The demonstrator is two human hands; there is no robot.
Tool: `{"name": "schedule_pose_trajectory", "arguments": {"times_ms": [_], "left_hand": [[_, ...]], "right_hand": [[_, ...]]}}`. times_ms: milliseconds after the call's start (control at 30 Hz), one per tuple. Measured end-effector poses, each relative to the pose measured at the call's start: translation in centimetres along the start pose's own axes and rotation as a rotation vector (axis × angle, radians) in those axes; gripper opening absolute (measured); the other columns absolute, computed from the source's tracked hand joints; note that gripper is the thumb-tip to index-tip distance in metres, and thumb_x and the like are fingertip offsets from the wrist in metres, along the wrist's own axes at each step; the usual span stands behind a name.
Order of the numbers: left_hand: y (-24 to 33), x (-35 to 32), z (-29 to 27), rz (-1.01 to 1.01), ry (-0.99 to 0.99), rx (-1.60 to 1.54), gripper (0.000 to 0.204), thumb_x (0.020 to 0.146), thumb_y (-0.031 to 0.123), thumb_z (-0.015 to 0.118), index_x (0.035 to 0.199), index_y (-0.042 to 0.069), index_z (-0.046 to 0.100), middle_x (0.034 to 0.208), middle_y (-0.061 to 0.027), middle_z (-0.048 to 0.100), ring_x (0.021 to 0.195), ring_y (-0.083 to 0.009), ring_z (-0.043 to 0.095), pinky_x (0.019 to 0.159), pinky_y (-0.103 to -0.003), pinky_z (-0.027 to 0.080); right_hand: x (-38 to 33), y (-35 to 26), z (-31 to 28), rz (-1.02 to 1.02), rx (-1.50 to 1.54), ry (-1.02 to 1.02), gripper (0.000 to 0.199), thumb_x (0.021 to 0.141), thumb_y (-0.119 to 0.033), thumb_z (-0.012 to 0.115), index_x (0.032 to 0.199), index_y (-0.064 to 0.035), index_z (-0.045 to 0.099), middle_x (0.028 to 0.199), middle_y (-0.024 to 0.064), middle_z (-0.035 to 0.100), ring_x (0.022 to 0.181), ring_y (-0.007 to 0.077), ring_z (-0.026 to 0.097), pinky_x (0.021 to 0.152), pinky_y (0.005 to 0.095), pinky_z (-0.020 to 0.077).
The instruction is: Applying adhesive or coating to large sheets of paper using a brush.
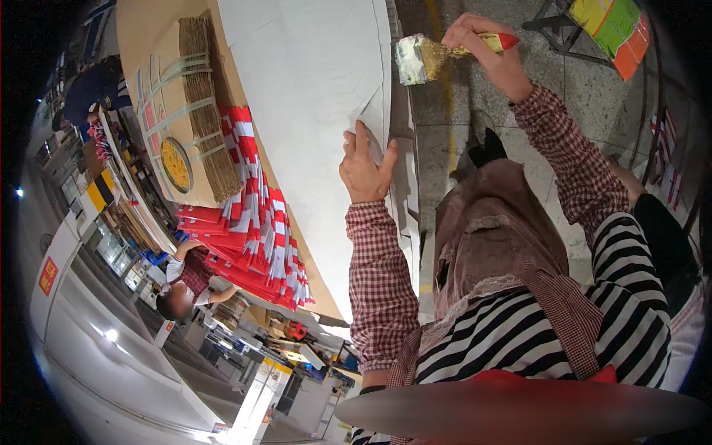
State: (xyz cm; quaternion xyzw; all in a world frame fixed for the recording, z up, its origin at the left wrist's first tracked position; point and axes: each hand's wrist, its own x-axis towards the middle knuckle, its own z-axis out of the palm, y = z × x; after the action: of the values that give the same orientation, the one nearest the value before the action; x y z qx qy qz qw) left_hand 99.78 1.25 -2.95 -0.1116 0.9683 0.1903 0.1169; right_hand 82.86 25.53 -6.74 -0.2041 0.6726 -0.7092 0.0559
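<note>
At the far left a strapped cardboard bundle (pixel 182 111) lies on the table (pixel 133 30), and below it sit stacks of red-and-white folded pieces (pixel 259 222), with another person (pixel 185 285) bending near them. Next comes the big white sheet (pixel 311 81) spread over the table.

The left hand (pixel 365 167) rests on the sheet's near edge, fingers half curled and pinching a small corner of paper against it.

Further right, the right hand (pixel 489 52) is lifted clear of the table, closed around the red-tipped handle of a wide brush (pixel 437 55) whose bristles point left, towards the sheet but well apart from it. The bristles look loaded and glossy.

To do this stroke well, I judge the left hand should keep the edge flat and taut while the brush comes down at a low angle and sweeps along the margin in one even pass, away from the pinning fingers, so nothing smears onto the sleeve (pixel 378 274) or lifts the corner.
</note>
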Motion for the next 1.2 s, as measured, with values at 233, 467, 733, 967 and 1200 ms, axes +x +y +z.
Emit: {"name": "schedule_pose_trajectory", "arguments": {"times_ms": [233,467,733,967,1200], "left_hand": [[0.5,0.1,-0.4,-0.036,0.003,-0.014,0.069,0.079,0.040,0.064,0.129,-0.005,0.046,0.118,-0.0359,0.051,0.110,-0.0421,0.054,0.088,-0.040,0.047],[0.9,0.1,-1.0,-0.068,-0.012,-0.068,0.069,0.079,0.040,0.065,0.128,-0.005,0.047,0.118,-0.0359,0.051,0.113,-0.0424,0.053,0.090,-0.040,0.046],[1.1,0.2,-0.9,-0.072,-0.016,-0.070,0.068,0.078,0.040,0.064,0.128,-0.004,0.048,0.118,-0.0356,0.052,0.103,-0.0406,0.059,0.084,-0.040,0.049],[0.7,0.0,-0.6,-0.072,0.011,-0.097,0.068,0.075,0.038,0.068,0.124,-0.005,0.049,0.117,-0.0331,0.052,0.102,-0.0456,0.057,0.083,-0.044,0.050],[0.6,-0.1,-0.2,-0.062,0.033,-0.065,0.069,0.075,0.038,0.068,0.125,-0.005,0.048,0.118,-0.0355,0.050,0.101,-0.0461,0.057,0.084,-0.044,0.049]], "right_hand": [[-1.2,-0.5,0.8,0.085,0.044,-0.090,0.020,0.092,-0.003,0.047,0.076,0.0031,0.058,0.083,0.0089,0.061,0.081,0.0175,0.059,0.074,0.0295,0.0478],[0.1,-0.2,0.7,-0.017,-0.002,-0.040,0.017,0.092,-0.004,0.048,0.081,0.0029,0.060,0.084,0.0098,0.061,0.079,0.0185,0.059,0.073,0.0318,0.0486],[-0.2,0.4,0.1,-0.058,0.111,-0.076,0.019,0.093,-0.006,0.048,0.081,0.0020,0.061,0.085,0.0100,0.062,0.081,0.0196,0.060,0.073,0.0327,0.0488],[-0.4,0.9,-0.1,-0.020,0.091,-0.161,0.021,0.095,-0.008,0.047,0.083,0.0002,0.063,0.087,0.0096,0.063,0.085,0.0206,0.061,0.078,0.0332,0.0508],[0.2,1.6,0.0,-0.058,0.061,-0.022,0.022,0.095,-0.009,0.047,0.083,0.0003,0.062,0.089,0.0083,0.063,0.084,0.0191,0.061,0.074,0.0296,0.0485]]}}
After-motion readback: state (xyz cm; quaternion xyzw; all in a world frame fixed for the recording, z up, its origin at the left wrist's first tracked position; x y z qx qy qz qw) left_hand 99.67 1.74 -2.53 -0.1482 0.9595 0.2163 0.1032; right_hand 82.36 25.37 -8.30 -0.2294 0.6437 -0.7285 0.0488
